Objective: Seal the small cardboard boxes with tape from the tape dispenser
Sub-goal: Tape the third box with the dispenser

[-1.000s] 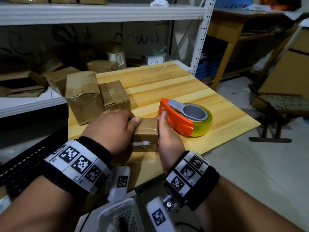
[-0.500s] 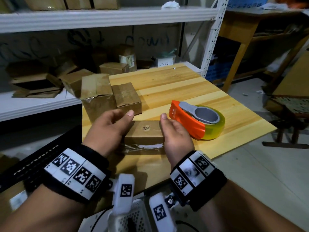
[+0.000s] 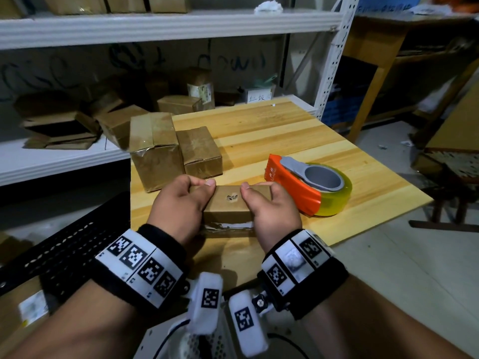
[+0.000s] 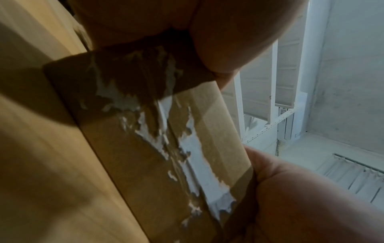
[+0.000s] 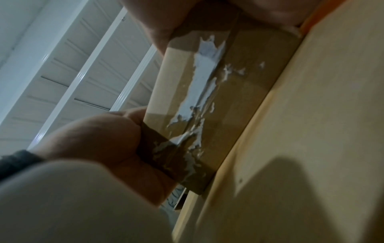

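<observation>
Wooden planking forms the surface (image 3: pixel 272 141), set against white metal shelving (image 3: pixel 160 24) stocked with further cartons. We record one small cardboard box (image 3: pixel 230 206) held between both hands near the front edge of the surface, its long axis running left to right across our view. We note the left hand (image 3: pixel 178 206) curled round the left end and the right hand (image 3: pixel 272 211) curled round the right end, thumbs on the upper face to either side of a small torn hole. We observe in both wrist views that the near face (image 4: pixel 166 131) carries torn white remnants along its central seam under a glossy strip; whether that seam counts as sealed we cannot tell. We find the tape dispenser (image 3: pixel 308 187), orange with a yellow-tinted roll, lying flat on the surface just beside the right hand, to its right and slightly behind. We judge the right hand the nearer one for taking it up, leaving the left to steady the box. Two taped boxes (image 3: pixel 176 154) stand behind the left hand.
</observation>
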